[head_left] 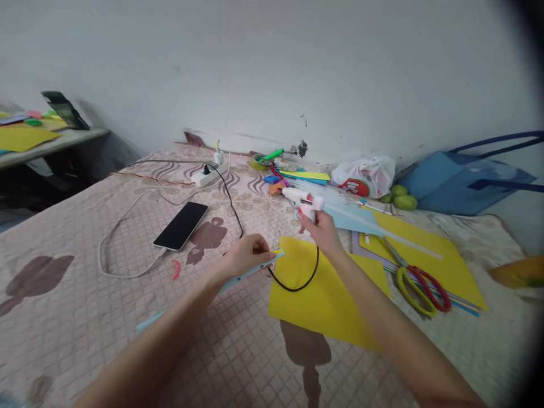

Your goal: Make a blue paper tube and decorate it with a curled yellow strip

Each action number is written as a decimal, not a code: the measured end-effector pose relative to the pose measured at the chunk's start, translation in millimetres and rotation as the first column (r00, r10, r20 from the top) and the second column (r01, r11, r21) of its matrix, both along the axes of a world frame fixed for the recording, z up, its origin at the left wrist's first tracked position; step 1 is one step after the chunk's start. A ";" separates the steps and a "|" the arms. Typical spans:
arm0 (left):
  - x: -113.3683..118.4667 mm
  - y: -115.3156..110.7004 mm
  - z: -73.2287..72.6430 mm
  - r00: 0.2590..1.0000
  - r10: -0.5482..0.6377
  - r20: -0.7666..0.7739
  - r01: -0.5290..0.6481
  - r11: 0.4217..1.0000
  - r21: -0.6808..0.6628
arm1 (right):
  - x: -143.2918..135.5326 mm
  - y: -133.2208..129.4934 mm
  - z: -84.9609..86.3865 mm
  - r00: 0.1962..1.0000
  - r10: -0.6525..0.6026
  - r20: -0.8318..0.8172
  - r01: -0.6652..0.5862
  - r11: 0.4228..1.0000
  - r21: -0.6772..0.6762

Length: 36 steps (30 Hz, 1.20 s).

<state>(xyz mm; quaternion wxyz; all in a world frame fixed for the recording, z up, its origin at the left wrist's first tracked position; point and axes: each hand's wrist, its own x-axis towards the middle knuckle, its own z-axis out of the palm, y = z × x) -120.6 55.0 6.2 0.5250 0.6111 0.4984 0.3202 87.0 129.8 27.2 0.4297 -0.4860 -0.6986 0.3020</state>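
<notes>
My right hand (321, 228) grips a white glue gun (302, 199), its nozzle pointing left and its black cord (293, 290) looping down below. In my left hand (249, 255), fingers pinched, is a light-blue paper strip (250, 272) with a small yellow piece at its end. The strip runs back under my left forearm, which hides part of it. A yellow sheet (323, 294) lies flat beneath the cord and partly behind my right forearm. Between the glue gun's nozzle and the strip there is a gap.
Scissors (414, 280) with red and yellow handles rest on coloured sheets (442, 260) at right. Behind stand a plastic bag (365, 175), green fruit (403, 201) and a blue bag (459, 181). A charging phone (181, 225) and a power strip (209, 174) lie left.
</notes>
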 end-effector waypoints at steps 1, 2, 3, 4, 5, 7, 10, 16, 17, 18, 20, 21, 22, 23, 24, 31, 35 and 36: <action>0.5 -0.2 0.6 1.000 -0.007 -0.007 0.007 1.000 0.005 | 10.5 -14.1 3.0 1.000 0.005 -0.021 -0.006 1.000 -0.028; 1.2 -0.6 1.3 1.000 -0.011 -0.014 0.011 1.000 0.013 | 19.7 -27.8 5.2 0.999 0.014 -0.029 -0.015 0.999 -0.047; 1.9 -1.1 2.2 1.000 -0.015 -0.020 0.016 1.000 0.017 | 27.4 -40.7 6.4 0.999 0.029 -0.032 -0.032 0.997 -0.068; 2.7 -1.7 3.1 1.000 -0.017 -0.023 0.018 1.000 0.016 | 33.9 -52.5 6.6 0.999 0.036 -0.021 -0.038 0.994 -0.104; 3.3 -2.3 3.8 0.999 -0.021 -0.026 0.021 1.000 0.011 | 39.2 -63.1 5.6 0.999 0.034 -0.015 -0.036 0.991 -0.132; 4.3 -3.1 4.5 0.999 -0.029 -0.034 0.029 1.000 0.006 | 47.2 -80.3 0.6 1.000 0.024 0.007 -0.023 0.985 -0.169; 4.4 -3.5 2.6 0.997 -0.049 -0.055 0.051 0.998 0.035 | 54.8 -97.8 -10.4 0.997 0.003 0.081 0.012 0.982 -0.187; 2.5 -4.0 -3.2 0.986 -0.024 -0.163 0.050 0.986 0.158 | 59.9 -113.7 -17.4 0.967 0.055 0.248 -0.024 0.992 -0.125; 2.3 -4.1 -3.4 0.985 -0.024 -0.172 0.053 0.984 0.167 | 60.2 -115.0 -16.2 0.962 0.068 0.266 -0.043 0.994 -0.099; 2.3 -4.2 -3.4 0.984 -0.022 -0.179 0.054 0.983 0.174 | 60.4 -115.9 -14.8 0.956 0.074 0.285 -0.055 0.996 -0.073; 2.3 -4.2 -3.1 0.981 -0.020 -0.194 0.056 0.981 0.184 | 61.0 -117.0 -12.7 0.944 0.080 0.320 -0.072 0.997 -0.037; 2.4 -4.1 -2.9 0.979 -0.020 -0.201 0.059 0.981 0.187 | 61.5 -117.3 -12.2 0.938 0.083 0.338 -0.078 0.997 -0.030; 2.5 -4.1 -2.8 0.978 -0.021 -0.206 0.061 0.980 0.190 | 62.0 -117.4 -12.0 0.931 0.087 0.356 -0.082 0.996 -0.027; 2.6 -4.1 -2.7 0.978 -0.023 -0.209 0.064 0.979 0.191 | 62.6 -117.3 -12.0 0.923 0.092 0.374 -0.088 0.996 -0.028; 2.8 -4.2 -2.5 0.977 -0.024 -0.212 0.065 0.979 0.192 | 63.2 -117.3 -12.2 0.916 0.096 0.390 -0.091 0.995 -0.029; 3.4 -5.4 0.2 0.977 -0.026 -0.211 0.066 0.981 0.183 | 64.5 -118.8 -10.1 0.890 0.142 0.433 -0.139 0.990 -0.038; 3.8 -5.3 0.0 0.976 -0.031 -0.215 0.073 0.979 0.190 | 63.6 -118.6 -9.8 0.865 0.149 0.480 -0.154 0.988 -0.030; 3.9 -5.4 -0.4 0.976 -0.034 -0.216 0.076 0.979 0.192 | 63.8 -118.1 -10.4 0.861 0.154 0.485 -0.160 0.987 -0.031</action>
